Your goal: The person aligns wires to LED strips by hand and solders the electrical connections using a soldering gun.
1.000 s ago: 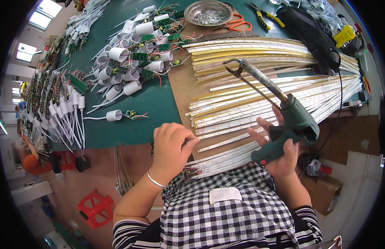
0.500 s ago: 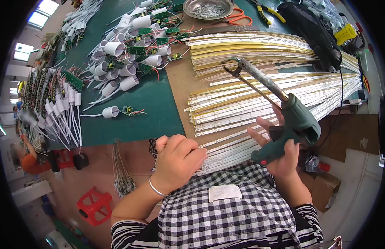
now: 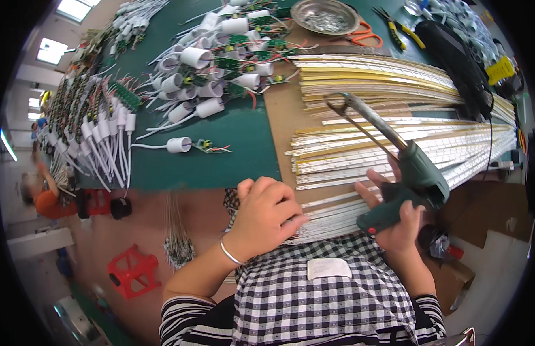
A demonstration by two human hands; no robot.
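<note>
My right hand (image 3: 401, 228) is wrapped loosely round the grip of a green soldering gun (image 3: 426, 173), some of its fingers stretched past the handle. The gun's metal barrel and thin feed tube point up and left above the rows of strips, its tip apart from them. My left hand (image 3: 264, 216) lies at the table's near edge, fingers bent and pressed at the left ends of the nearest white LED strips (image 3: 336, 219); the fingertips are partly hidden. More white and yellow LED strips (image 3: 360, 153) lie fanned on a brown board (image 3: 282, 124) beyond.
White caps with green circuit boards (image 3: 195, 57) are heaped at the left, one cap (image 3: 178, 145) apart nearer me. Behind are a metal bowl (image 3: 325, 17), orange scissors (image 3: 365, 36), pliers (image 3: 397, 34) and a black bag (image 3: 452, 63). A red stool (image 3: 132, 271) stands on the floor.
The whole view has shifted, so the table appears further right. My left hand still rests at the strip ends, and the soldering gun has moved slightly left over the strips.
</note>
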